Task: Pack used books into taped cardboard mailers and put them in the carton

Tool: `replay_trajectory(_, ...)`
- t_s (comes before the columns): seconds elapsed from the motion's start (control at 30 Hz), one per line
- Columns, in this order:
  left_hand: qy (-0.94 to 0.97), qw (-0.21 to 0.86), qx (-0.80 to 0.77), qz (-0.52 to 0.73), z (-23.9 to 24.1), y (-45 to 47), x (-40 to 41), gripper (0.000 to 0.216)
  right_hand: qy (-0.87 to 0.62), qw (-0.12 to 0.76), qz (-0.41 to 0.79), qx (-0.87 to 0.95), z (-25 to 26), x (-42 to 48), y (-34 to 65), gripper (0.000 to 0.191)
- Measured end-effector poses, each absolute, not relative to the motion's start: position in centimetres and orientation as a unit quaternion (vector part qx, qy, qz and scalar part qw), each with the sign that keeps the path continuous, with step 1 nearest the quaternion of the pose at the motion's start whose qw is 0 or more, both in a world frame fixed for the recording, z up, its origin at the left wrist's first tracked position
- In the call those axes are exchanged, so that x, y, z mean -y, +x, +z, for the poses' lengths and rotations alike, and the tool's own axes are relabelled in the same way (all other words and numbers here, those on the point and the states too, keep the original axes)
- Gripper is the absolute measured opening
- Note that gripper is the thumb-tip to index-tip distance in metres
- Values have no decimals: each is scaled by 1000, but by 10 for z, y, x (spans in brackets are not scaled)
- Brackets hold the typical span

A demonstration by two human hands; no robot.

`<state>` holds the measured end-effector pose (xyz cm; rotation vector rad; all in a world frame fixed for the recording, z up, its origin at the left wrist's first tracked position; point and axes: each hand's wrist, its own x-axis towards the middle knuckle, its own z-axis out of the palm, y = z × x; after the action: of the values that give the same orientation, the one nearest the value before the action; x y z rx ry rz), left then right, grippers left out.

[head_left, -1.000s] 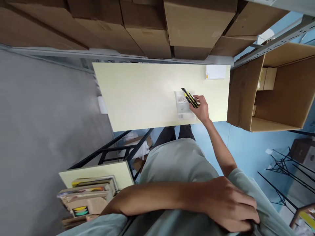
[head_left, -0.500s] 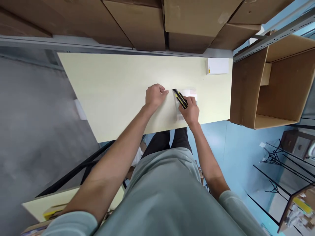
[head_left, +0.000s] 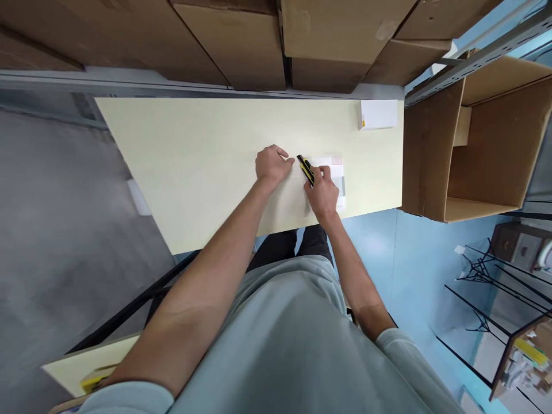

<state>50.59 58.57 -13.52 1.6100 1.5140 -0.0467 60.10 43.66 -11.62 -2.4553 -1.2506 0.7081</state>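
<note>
A black and yellow utility knife (head_left: 305,168) is gripped in my right hand (head_left: 322,191), its tip pointing up and left toward my left hand. Beneath the right hand lies a flat white packet (head_left: 338,198) with a pinkish patch and a grey patch; the hand covers its left part. My left hand (head_left: 272,164) is over the table, left of the knife tip, fingers loosely curled, with a small gap between thumb and index finger. Nothing shows in it, and its palm side is hidden.
The cream table (head_left: 194,167) carries a white box (head_left: 378,114) at the back right. Cardboard boxes (head_left: 345,34) line a shelf beyond the far edge. An opened large carton (head_left: 487,155) stands at the right end. Behind my left arm is another pale surface (head_left: 90,359).
My right hand has shifted left with the utility knife, bringing its tip closer to my left hand. More of the packet's right side shows. The left hand has hardly moved.
</note>
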Motion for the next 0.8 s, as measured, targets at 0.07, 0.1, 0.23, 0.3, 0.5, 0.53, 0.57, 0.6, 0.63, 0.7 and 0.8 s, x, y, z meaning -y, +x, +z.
replay_trajectory(0.07, 647, 452, -614, -22, -136, 507, -586, 17, -859, 129, 240, 434, -108, -435, 598, 35)
replay_trajectory(0.1, 646, 453, -614, -24, -137, 507, -587, 16, -860, 120, 235, 436, -104, -433, 596, 35)
replay_trajectory(0.23, 649, 445, -617, -16, -143, 507, -587, 17, -863, 46, 234, 446, -84, -428, 590, 41)
replay_trajectory(0.3, 652, 441, -617, -10, -147, 506, -587, 19, -861, 1, 240, 447, -74, -426, 587, 44)
replay_trajectory(0.5, 656, 438, -614, 4, -159, 505, -587, 18, -858, -29, 246, 449, -62, -411, 581, 44)
replay_trajectory(0.53, 658, 437, -613, 4, -162, 504, -587, 18, -859, -25, 247, 448, -62, -408, 580, 45)
replay_trajectory(0.57, 661, 437, -610, 4, -165, 504, -588, 18, -859, -21, 247, 448, -63, -403, 579, 45)
replay_trajectory(0.6, 663, 437, -608, 5, -169, 503, -588, 19, -860, -19, 247, 447, -64, -399, 577, 45)
replay_trajectory(0.63, 665, 439, -604, 8, -174, 502, -589, 21, -860, -19, 247, 446, -65, -394, 576, 45)
replay_trajectory(0.7, 670, 441, -597, 16, -185, 501, -590, 25, -862, -19, 246, 444, -67, -385, 573, 45)
replay_trajectory(0.8, 682, 436, -587, 20, -208, 498, -594, 29, -863, -17, 244, 443, -71, -369, 568, 46)
